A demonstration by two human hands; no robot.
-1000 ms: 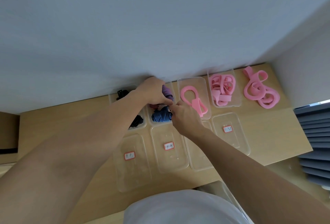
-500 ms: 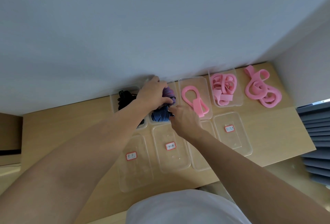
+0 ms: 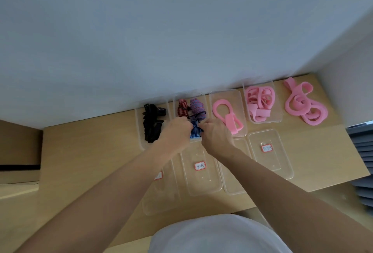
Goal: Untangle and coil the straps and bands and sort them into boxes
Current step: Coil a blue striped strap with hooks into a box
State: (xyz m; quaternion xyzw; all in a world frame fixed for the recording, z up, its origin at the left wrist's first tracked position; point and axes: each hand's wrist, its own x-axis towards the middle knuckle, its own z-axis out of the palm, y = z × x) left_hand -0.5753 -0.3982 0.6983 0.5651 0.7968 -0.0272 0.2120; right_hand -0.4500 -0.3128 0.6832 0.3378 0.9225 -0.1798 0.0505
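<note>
Pale wall backs a wooden table (image 3: 84,152) carrying two rows of clear boxes. My hands meet over the second far box (image 3: 189,93). The left hand (image 3: 177,130) and right hand (image 3: 215,134) have curled fingers, each pinching the blue band (image 3: 195,132) at that box's near end. A red band (image 3: 182,108) and purple band (image 3: 196,104) lie behind it in the same box. Black straps (image 3: 151,125) fill the box to the left. A pink loop (image 3: 224,111) and pink bands (image 3: 260,103) occupy the next two boxes to the right — a pink strap (image 3: 302,109) lies loose on the table beyond.

Right hand (image 3: 216,137) partly hides the striped band (image 3: 194,132).
</note>
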